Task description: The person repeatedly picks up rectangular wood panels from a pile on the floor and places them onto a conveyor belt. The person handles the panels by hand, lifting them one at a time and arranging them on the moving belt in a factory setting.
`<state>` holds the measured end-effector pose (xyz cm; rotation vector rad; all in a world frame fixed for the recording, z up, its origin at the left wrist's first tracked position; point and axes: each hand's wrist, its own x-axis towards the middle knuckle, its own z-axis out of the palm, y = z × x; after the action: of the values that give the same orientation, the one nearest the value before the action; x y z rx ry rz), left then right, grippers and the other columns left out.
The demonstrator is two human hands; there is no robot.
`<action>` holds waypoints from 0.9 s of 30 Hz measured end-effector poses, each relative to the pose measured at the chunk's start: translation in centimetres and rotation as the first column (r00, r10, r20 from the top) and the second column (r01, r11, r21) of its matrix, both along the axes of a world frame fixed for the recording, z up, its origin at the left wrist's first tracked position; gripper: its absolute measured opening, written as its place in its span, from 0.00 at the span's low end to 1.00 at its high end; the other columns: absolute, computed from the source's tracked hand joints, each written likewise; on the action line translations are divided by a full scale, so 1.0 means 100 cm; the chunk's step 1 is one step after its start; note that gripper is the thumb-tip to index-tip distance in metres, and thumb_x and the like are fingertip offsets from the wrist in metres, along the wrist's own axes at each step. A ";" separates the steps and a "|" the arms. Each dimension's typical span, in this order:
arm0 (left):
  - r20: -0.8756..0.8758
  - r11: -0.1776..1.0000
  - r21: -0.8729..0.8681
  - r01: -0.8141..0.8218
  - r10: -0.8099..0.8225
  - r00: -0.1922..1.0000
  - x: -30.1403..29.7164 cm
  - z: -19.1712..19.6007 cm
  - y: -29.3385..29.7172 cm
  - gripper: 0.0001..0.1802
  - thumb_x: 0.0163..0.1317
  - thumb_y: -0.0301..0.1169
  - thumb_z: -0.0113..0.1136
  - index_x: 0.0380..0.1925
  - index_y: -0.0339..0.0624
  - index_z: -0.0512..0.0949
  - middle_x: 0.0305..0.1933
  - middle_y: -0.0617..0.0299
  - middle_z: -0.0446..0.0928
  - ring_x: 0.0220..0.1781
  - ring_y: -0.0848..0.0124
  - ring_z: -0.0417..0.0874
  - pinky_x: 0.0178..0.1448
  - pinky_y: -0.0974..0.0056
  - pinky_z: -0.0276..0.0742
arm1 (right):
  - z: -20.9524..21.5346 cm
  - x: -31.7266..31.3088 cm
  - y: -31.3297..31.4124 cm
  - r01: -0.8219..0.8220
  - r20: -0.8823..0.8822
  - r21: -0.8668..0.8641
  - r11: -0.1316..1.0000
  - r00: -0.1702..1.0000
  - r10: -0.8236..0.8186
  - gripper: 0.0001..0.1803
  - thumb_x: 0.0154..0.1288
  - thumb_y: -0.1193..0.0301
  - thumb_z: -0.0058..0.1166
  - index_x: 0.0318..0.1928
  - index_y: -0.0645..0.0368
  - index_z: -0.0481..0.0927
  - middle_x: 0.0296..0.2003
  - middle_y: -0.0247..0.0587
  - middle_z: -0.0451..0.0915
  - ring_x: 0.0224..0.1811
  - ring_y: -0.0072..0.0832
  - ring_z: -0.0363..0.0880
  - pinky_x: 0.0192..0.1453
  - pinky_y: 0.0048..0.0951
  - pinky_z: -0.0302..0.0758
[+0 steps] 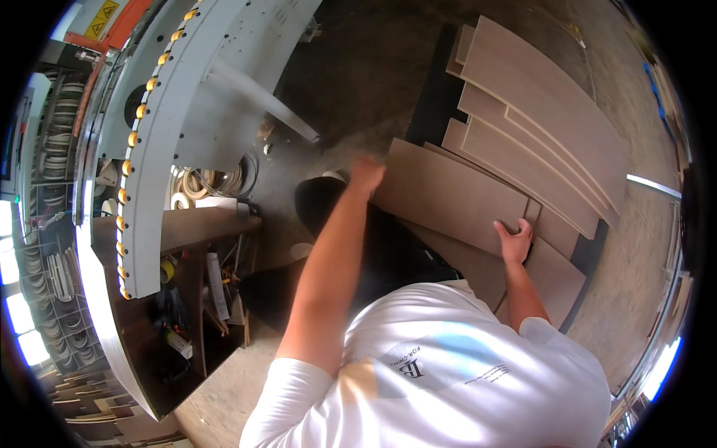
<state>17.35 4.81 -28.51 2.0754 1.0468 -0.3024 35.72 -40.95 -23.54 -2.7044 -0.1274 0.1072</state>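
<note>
A flat brown panel (448, 185) with pale edges lies on top of a spread stack of similar panels, just ahead of my legs. My right hand (514, 240) is at its right end, with the thumb on the face and the fingers curled at the end edge. Motion blurs my left hand (366, 176), which is beside the panel's left end; its fingers look bent, but their hold on the edge cannot be made out. More brown panels (545, 104) lie fanned out beyond, overlapping one another at uneven offsets.
To the left stands a grey machine (190, 97) with a row of yellow rollers (141, 111) and a slanting leg (272, 112). Below it, a dark open cabinet (183, 224) holds tools. Coiled edging strips (216, 181) sit behind the cabinet. A dark sheet (435, 93) lies under the stack.
</note>
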 end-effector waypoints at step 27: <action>0.645 0.543 -0.764 0.348 0.634 0.427 -0.110 0.173 -0.103 0.31 0.72 0.44 0.67 0.68 0.37 0.76 0.63 0.56 0.82 0.64 0.63 0.82 0.70 0.55 0.77 | 0.025 -0.008 0.040 0.584 -0.702 0.634 0.508 0.710 0.060 0.47 0.73 0.38 0.57 0.76 0.62 0.70 0.75 0.44 0.71 0.76 0.37 0.69 0.79 0.39 0.65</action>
<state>6.31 -5.53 -11.21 0.8611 0.2348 0.3998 34.90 -36.98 -21.05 -1.5250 0.4068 0.7032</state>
